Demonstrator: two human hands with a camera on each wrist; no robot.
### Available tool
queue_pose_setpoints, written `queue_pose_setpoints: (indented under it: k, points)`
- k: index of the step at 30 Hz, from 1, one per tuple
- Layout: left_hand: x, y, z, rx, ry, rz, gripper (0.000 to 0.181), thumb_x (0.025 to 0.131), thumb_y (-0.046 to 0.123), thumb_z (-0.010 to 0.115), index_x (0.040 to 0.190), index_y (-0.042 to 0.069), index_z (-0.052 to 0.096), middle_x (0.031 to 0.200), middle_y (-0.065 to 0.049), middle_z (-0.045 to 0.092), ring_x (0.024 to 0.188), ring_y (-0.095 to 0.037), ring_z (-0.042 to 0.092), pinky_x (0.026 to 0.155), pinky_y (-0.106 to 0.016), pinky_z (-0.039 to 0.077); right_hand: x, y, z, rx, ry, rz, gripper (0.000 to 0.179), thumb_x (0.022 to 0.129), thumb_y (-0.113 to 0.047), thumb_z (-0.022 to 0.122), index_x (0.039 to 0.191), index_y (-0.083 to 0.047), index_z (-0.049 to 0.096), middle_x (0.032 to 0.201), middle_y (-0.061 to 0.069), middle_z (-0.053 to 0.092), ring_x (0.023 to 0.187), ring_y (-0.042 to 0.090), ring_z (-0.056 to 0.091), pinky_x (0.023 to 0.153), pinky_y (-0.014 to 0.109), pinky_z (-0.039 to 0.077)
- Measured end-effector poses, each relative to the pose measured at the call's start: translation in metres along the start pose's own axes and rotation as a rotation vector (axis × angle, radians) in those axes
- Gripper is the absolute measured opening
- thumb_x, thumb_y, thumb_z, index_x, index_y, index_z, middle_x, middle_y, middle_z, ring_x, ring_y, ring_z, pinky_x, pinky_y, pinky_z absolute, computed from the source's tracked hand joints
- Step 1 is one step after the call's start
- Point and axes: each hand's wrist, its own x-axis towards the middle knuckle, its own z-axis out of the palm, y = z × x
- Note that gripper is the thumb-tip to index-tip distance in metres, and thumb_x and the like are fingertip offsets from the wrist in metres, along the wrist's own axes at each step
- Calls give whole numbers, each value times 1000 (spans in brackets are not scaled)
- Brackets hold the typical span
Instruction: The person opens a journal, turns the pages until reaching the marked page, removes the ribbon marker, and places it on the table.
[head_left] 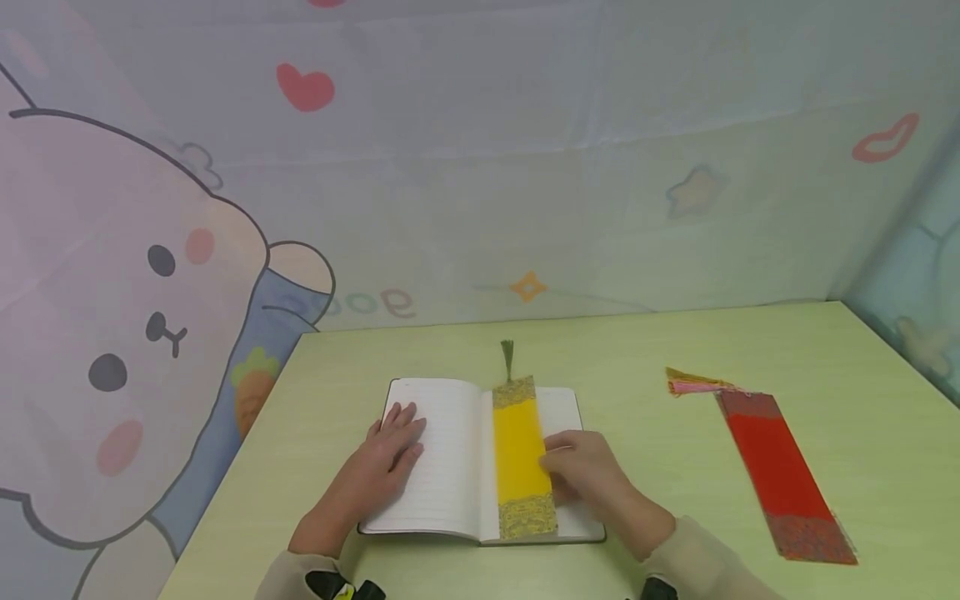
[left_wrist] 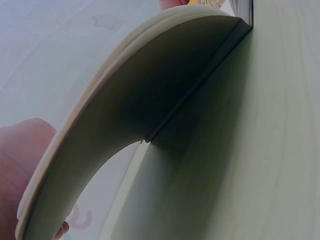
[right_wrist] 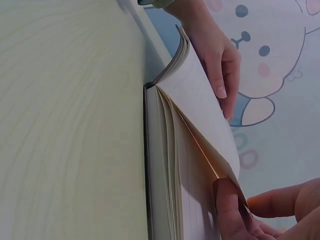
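A lined notebook (head_left: 442, 492) lies spread open on the table. My left hand (head_left: 382, 462) rests on its left page with the fingers extended; the left wrist view shows this cover and its pages (left_wrist: 80, 125) bowed upward. Over the right page, near the spine, lies a yellow bookmark (head_left: 517, 450) with patterned gold ends. Its dark green tassel (head_left: 507, 358) sticks out past the notebook's top. My right hand (head_left: 588, 467) pinches the bookmark by its right edge. In the right wrist view, the thumb (right_wrist: 275, 202) is on one side and fingers on the other, with the bookmark tilted.
Farther right on the table (head_left: 637, 358) lies a red bookmark (head_left: 780, 467), seemingly stacked on others, with gold and pink tassels (head_left: 697, 385). Behind the table hangs a printed cloth (head_left: 480, 217) with a cartoon bear.
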Motion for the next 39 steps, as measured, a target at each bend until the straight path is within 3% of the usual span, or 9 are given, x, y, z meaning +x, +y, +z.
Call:
queue_pose_setpoints:
  k: [14,39]
  points:
    - [-1,0,2,28,1,15,39,96,20,52,132,5,53,145,-11,37,137,-28,24,109,-51,21,1,13,-32,19,30,40,39,77,-2,59,115,5,60,89,11,63,64,19,55,51,29,50]
    - [1,1,2,51,-12,5,39,96,22,52,132,7,53,144,-9,38,137,-26,24,110,-50,19,-6,27,-97,-29,51,72,45,84,-10,60,125,7,51,98,12,65,71,21,61,61,33,53]
